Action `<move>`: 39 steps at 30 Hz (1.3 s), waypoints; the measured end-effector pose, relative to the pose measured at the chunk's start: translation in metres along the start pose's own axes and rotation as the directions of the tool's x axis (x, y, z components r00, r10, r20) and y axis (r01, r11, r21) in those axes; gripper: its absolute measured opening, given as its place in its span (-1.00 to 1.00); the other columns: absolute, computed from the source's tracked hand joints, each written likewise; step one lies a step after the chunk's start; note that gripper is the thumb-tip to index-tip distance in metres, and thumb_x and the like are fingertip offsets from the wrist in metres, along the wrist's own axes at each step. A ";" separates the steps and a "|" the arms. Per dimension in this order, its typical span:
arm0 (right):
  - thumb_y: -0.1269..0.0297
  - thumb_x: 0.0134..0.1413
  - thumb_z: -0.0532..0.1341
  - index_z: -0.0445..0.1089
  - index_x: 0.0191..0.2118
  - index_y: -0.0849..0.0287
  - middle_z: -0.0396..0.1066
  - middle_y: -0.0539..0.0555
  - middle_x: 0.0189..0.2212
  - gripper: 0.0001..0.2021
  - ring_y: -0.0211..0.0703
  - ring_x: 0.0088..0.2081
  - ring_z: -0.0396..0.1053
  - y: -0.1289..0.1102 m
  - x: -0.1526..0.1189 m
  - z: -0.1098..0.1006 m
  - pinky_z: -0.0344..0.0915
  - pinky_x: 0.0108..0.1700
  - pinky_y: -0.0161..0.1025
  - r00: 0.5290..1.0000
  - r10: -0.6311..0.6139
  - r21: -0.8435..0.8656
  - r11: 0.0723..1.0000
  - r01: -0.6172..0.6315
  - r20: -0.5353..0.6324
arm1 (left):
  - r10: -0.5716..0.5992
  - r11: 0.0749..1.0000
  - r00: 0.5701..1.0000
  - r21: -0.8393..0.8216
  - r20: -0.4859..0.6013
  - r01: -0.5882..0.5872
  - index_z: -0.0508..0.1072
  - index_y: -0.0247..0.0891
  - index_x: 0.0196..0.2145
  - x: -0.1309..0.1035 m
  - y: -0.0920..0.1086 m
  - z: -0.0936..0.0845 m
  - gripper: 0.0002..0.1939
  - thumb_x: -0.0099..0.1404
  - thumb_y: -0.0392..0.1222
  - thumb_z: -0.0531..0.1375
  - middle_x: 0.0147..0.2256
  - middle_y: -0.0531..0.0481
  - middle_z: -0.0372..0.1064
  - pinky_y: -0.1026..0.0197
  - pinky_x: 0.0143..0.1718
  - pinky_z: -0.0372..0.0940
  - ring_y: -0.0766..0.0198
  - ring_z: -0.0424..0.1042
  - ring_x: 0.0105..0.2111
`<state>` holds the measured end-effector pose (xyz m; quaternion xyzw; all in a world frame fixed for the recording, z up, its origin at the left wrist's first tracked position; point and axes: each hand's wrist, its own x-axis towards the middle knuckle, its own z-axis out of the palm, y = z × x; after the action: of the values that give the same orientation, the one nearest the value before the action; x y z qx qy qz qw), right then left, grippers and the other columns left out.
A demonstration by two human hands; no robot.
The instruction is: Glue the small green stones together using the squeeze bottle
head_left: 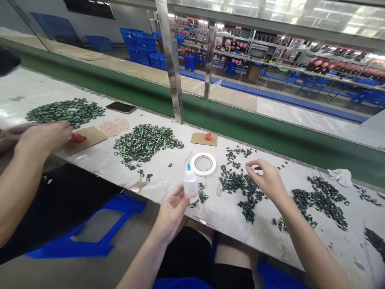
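My left hand (173, 208) is closed around a small white squeeze bottle (191, 186) with a blue nozzle cap, held upright near the table's front edge. My right hand (264, 176) is raised over a scattered pile of small dark parts (236, 180), thumb and fingertips pinched together; whatever is between them is too small to make out. Behind the bottle lies a roll of white tape (194, 161). A few green-and-black pieces (203, 196) sit beside the bottle, partly hidden by it. A red cap-like cup (208, 136) stands on a piece of cardboard (198, 138) farther back.
Heaps of green-and-black pieces (147, 142) cover the table to the left, near pale pink bits (114, 127) and a phone (120, 107). A co-worker's hands (45, 138) work at far left. More dark parts (321, 202) and a crumpled white cloth (341, 176) lie right. A metal post (173, 68) rises behind.
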<state>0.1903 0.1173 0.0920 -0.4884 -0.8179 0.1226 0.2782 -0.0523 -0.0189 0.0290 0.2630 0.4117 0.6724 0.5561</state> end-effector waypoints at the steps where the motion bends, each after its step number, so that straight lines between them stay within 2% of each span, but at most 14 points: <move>1: 0.17 0.16 0.12 0.43 -0.33 0.12 0.53 0.13 -0.31 -0.80 -0.02 -0.26 0.48 -0.007 0.002 0.010 0.40 -0.21 -0.11 0.997 -0.032 0.005 0.999 0.031 0.068 | 0.023 0.998 0.999 0.061 -0.045 -0.020 0.50 -0.30 -0.12 0.003 -0.001 -0.010 -0.47 -0.01 0.01 0.42 -0.11 -0.17 0.52 0.08 -0.03 0.39 0.06 0.52 -0.13; 5: 0.26 0.18 0.16 0.45 -0.23 0.15 0.51 0.17 -0.24 -0.85 0.01 -0.17 0.45 -0.024 0.010 0.046 0.36 -0.14 -0.10 0.956 -0.100 -0.027 0.993 0.112 0.275 | 0.080 0.956 0.984 0.292 -0.158 -0.031 0.48 -0.29 -0.22 0.019 -0.009 -0.043 -0.50 -0.12 -0.04 0.44 -0.21 -0.11 0.53 0.02 0.00 0.36 0.04 0.50 -0.12; 8: 0.28 0.07 0.28 0.47 -0.19 0.21 0.50 0.21 -0.24 -0.82 0.12 -0.07 0.37 -0.026 0.017 0.071 0.31 -0.09 -0.05 0.945 -0.067 -0.112 0.988 0.108 0.320 | 0.132 0.913 0.983 0.402 -0.130 -0.069 0.45 -0.27 -0.24 0.028 -0.019 -0.051 -0.56 -0.07 -0.04 0.41 -0.22 -0.09 0.50 0.03 0.02 0.32 0.08 0.48 -0.14; 12: 0.18 -0.02 0.37 0.51 -0.29 0.24 0.49 0.25 -0.30 -0.77 0.19 -0.07 0.31 -0.025 0.024 0.096 0.26 -0.12 -0.03 0.948 0.011 -0.185 0.981 0.051 0.318 | 0.145 0.854 0.988 0.509 -0.044 -0.103 0.42 -0.25 -0.17 0.036 -0.022 -0.042 -0.62 0.08 -0.05 0.32 -0.18 -0.09 0.46 0.10 0.01 0.25 0.12 0.43 -0.11; 16: 0.28 0.03 0.34 0.48 -0.40 0.22 0.48 0.21 -0.36 -0.88 0.14 -0.13 0.30 -0.028 0.024 0.111 0.23 -0.14 -0.07 0.946 0.014 -0.200 0.978 0.054 0.323 | 0.166 0.808 0.986 0.569 0.030 -0.154 0.37 -0.27 -0.06 0.043 -0.011 -0.025 -0.60 0.18 -0.08 0.26 -0.06 -0.17 0.40 0.11 0.08 0.13 0.09 0.33 0.03; 18: 0.32 0.08 0.29 0.44 -0.43 0.21 0.46 0.20 -0.38 -0.89 0.12 -0.15 0.30 -0.030 0.022 0.113 0.23 -0.14 -0.08 0.945 -0.005 -0.193 0.979 0.072 0.327 | 0.168 0.806 0.983 0.564 0.075 -0.180 0.36 -0.27 -0.06 0.045 -0.005 -0.018 -0.63 0.21 -0.07 0.24 -0.06 -0.17 0.40 0.13 0.07 0.13 0.09 0.33 0.03; 21: 0.33 0.18 0.19 0.39 -0.41 0.20 0.45 0.21 -0.37 -0.86 0.10 -0.15 0.29 -0.034 0.018 0.110 0.26 -0.15 -0.08 0.955 -0.084 -0.166 0.977 0.136 0.284 | 0.175 0.814 0.976 0.539 0.128 -0.216 0.34 -0.26 -0.09 0.045 0.000 -0.011 -0.70 0.27 -0.07 0.19 -0.11 -0.13 0.41 0.18 0.02 0.17 0.12 0.37 -0.03; 24: 0.38 0.20 0.12 0.34 -0.37 0.17 0.43 0.18 -0.35 -0.88 0.05 -0.18 0.29 -0.039 0.018 0.102 0.30 -0.16 -0.08 0.961 -0.219 -0.140 0.960 0.243 0.168 | 0.181 0.818 0.970 0.522 0.161 -0.239 0.31 -0.25 -0.04 0.044 0.001 -0.006 -0.69 0.32 -0.06 0.14 -0.10 -0.11 0.40 0.22 0.00 0.17 0.16 0.37 -0.05; 26: 0.43 0.20 0.09 0.32 -0.37 0.16 0.42 0.17 -0.37 -0.87 0.05 -0.20 0.29 -0.043 0.021 0.095 0.31 -0.17 -0.08 0.949 -0.303 -0.173 0.933 0.315 0.091 | 0.186 0.831 0.968 0.498 0.169 -0.247 0.28 -0.24 0.01 0.044 0.001 -0.003 -0.65 0.34 -0.04 0.12 -0.04 -0.12 0.38 0.22 0.03 0.16 0.16 0.35 -0.01; 29: 0.46 0.21 0.04 0.32 -0.40 0.15 0.41 0.18 -0.43 -0.81 0.06 -0.23 0.31 -0.053 0.026 0.079 0.32 -0.19 -0.06 0.910 -0.415 -0.293 0.869 0.398 0.007 | 0.186 0.849 0.968 0.468 0.166 -0.244 0.27 -0.22 0.03 0.043 0.006 0.005 -0.64 0.37 0.00 0.08 -0.03 -0.11 0.36 0.22 0.05 0.14 0.17 0.33 0.01; 34: 0.48 0.18 0.08 0.34 -0.39 0.14 0.46 0.15 -0.40 -0.83 0.00 -0.26 0.40 -0.072 0.015 0.037 0.37 -0.20 -0.06 0.831 -0.546 -0.372 0.798 0.475 -0.110 | 0.140 0.886 0.981 0.426 0.133 -0.184 0.34 -0.20 -0.06 0.027 0.025 0.019 -0.70 0.36 0.02 0.10 -0.21 -0.03 0.40 0.26 -0.06 0.21 0.21 0.38 -0.13; 37: 0.49 0.14 0.14 0.35 -0.33 0.11 0.50 0.12 -0.33 -0.87 -0.04 -0.22 0.45 -0.082 -0.006 0.010 0.43 -0.15 -0.08 0.780 -0.604 -0.343 0.776 0.529 -0.163 | 0.088 0.920 0.979 0.362 0.184 -0.151 0.38 -0.20 -0.14 0.012 0.034 0.026 -0.72 0.34 0.03 0.12 -0.28 -0.01 0.40 0.27 -0.13 0.23 0.23 0.38 -0.21; 39: 0.50 0.11 0.17 0.35 -0.31 0.09 0.51 0.10 -0.34 -0.86 -0.06 -0.23 0.49 -0.088 -0.020 -0.004 0.46 -0.15 -0.10 0.764 -0.619 -0.322 0.771 0.549 -0.180 | 0.041 0.935 0.968 0.331 0.249 -0.125 0.40 -0.21 -0.13 0.003 0.036 0.029 -0.71 0.35 0.03 0.11 -0.27 -0.02 0.40 0.26 -0.14 0.24 0.23 0.37 -0.21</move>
<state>0.1356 0.0569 0.1299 -0.2500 -0.8914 -0.1441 0.3495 -0.0484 -0.0102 0.0750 0.4519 0.4417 0.5768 0.5176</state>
